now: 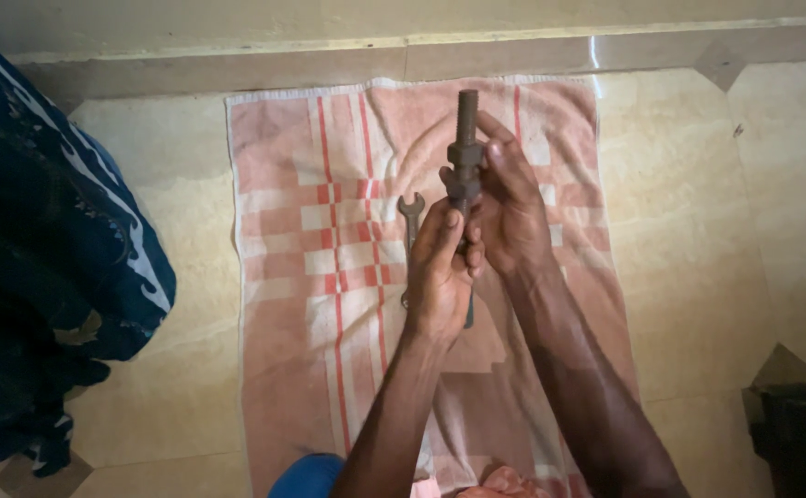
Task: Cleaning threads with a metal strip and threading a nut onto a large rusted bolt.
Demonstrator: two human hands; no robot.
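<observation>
While your right hand (pixel 513 207) pinches the nut (pixel 465 152) and your left hand (pixel 441 267) grips the bolt (pixel 466 115) shaft upright above the towel (pixel 311 231), a loosened grip could drop it onto the wrench (pixel 409 217) below.

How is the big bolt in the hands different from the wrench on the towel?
The threaded bolt is held upright by the left hand and right hand; the open-ended wrench lies flat on the pink checked towel, untouched. The bolt looks thick and round, with a nut on it; the wrench looks thin and flat. Both are dark metal.
</observation>
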